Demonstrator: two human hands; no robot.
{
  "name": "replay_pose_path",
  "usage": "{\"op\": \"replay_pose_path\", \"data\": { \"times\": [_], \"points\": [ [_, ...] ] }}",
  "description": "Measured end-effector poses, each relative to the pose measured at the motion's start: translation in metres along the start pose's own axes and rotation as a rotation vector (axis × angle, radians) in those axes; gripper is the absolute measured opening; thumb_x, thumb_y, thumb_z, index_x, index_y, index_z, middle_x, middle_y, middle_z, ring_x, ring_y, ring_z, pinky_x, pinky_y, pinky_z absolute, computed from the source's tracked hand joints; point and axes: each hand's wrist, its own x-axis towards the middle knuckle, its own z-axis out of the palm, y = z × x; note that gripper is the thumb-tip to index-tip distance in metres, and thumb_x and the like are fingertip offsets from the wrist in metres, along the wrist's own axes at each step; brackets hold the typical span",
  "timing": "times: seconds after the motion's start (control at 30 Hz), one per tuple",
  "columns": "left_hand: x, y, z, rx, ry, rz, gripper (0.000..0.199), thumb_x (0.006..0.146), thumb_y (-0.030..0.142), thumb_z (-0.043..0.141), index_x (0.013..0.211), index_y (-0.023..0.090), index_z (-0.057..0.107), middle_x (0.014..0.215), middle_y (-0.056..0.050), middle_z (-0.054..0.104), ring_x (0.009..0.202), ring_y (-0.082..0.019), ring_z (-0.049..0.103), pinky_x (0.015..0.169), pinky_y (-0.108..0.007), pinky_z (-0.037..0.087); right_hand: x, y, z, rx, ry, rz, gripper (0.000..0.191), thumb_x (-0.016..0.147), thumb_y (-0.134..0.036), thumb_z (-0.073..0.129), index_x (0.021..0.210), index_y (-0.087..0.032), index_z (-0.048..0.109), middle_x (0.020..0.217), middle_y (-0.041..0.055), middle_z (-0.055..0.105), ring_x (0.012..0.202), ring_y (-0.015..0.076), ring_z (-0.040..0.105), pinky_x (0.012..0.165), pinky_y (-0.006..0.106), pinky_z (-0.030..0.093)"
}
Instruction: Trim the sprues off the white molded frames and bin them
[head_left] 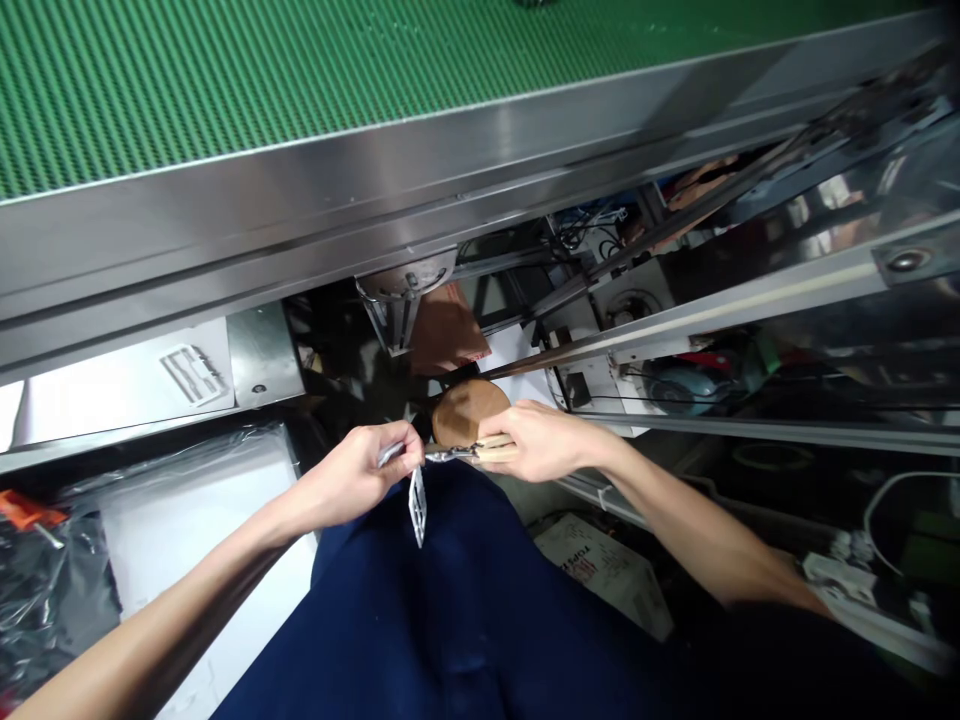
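The left hand [352, 476] is closed on a perforated metal strip [418, 506], and the right hand [544, 441], set apart from it, clamps wood-handled pliers [495, 451], tips just beside the strip. A round brown pad [469, 412] sits just beyond; a green conveyor belt [225, 85] runs far.

1. Your one camera looks out from your head, forward and steeply down, and the picture sits tilted.
2. It is closest to your navy shirt [450, 620], which rises from the bottom edge just beneath the lens.
3. Your left hand [349, 475] and right hand [544, 442] sit near the middle, within easy reach of the lens.
4. The green conveyor belt [187, 80] and its steel side rail [375, 170] slant across the top, farther off.
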Motion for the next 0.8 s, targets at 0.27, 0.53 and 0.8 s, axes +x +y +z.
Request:
{"op": "replay_pose_path", "data": {
  "times": [0.27, 0.53, 0.8],
  "points": [
    [0.009, -0.004, 0.001, -0.263, 0.044, -0.003, 0.019, 0.084, 0.033, 0.051, 0.074, 0.017, 0.055, 0.076, -0.004, 0.061, 0.072, -0.018, 0.054, 0.068, -0.028, 0.042, 0.04, -0.009, 0.097, 1.015, 0.253, -0.074, 0.03, 0.071, -0.037, 0.066, 0.081, -0.018, 0.046, 0.076, -0.0022, 0.05, 0.064, 0.0087, 0.045, 0.062, 0.022, 0.039],
    [0.023, -0.052, 0.007, -0.114, 0.268, -0.164, 0.039, 0.077, 0.03, 0.058, 0.113, 0.016, 0.061, 0.11, -0.012, 0.058, 0.097, -0.027, 0.054, 0.082, -0.036, 0.041, 0.031, -0.007, 0.103, 1.148, 0.566, 0.108, 0.027, 0.069, -0.032, 0.068, 0.077, -0.018, 0.047, 0.075, -0.0027, 0.048, 0.066, 0.0094, 0.046, 0.065, 0.024, 0.039],
    [0.013, -0.022, 0.019, -1.017, -0.098, -0.036, 0.045, 0.076, 0.038, 0.066, 0.114, 0.014, 0.06, 0.1, -0.01, 0.064, 0.08, -0.018, 0.057, 0.072, -0.024, 0.045, 0.04, -0.029, 0.107, 1.344, 0.622, 0.203, 0.03, 0.069, -0.037, 0.068, 0.075, -0.019, 0.045, 0.062, -0.0053, 0.048, 0.052, 0.0077, 0.043, 0.05, 0.021, 0.037]
  ]
}}
